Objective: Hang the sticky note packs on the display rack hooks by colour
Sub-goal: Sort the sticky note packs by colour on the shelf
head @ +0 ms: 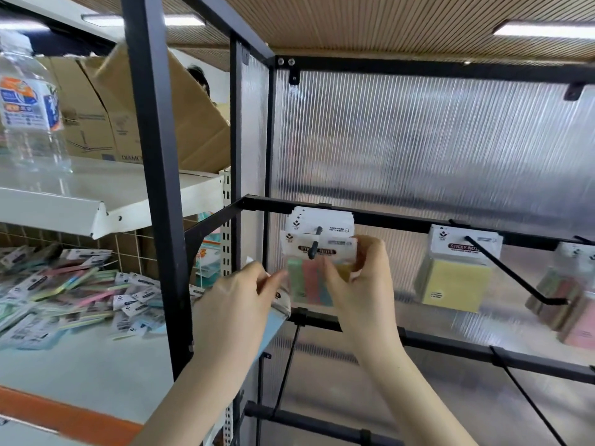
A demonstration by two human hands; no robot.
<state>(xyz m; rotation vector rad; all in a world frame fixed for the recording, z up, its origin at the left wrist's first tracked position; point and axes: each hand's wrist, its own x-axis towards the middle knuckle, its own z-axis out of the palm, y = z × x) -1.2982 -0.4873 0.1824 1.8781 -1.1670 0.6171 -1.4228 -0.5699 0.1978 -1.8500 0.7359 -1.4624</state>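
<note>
Sticky note pack in a clear sleeve with a white header card and green, pink, blue and yellow strips [314,272] is held right at the tip of the leftmost black metal hook [314,244] on the black-framed display rack [386,220], with the hook's upturned end showing in front of the header card. The pack is pinched by the right hand [360,281] along its right edge, thumb in front and fingers curled behind, while its left edge is touched by the fingertips of the left hand [244,294]; whether that hand is really gripping can't be told, it's pretty blurry. A bunch of matching white-headed packs [322,220] is already hung further back on the same hook. A plain yellow square pack [455,281] is hung on the next hook to the right, and pinkish packs [570,304] are seen on a third hook at the far right edge. A loose pile of mixed pastel packs [64,294] is spread on the grey shelf [96,375] to the left, well apart from the rack. A clear plastic water bottle [29,107] is stood on the white shelf above it, with brown cardboard boxes [106,107] behind.
</note>
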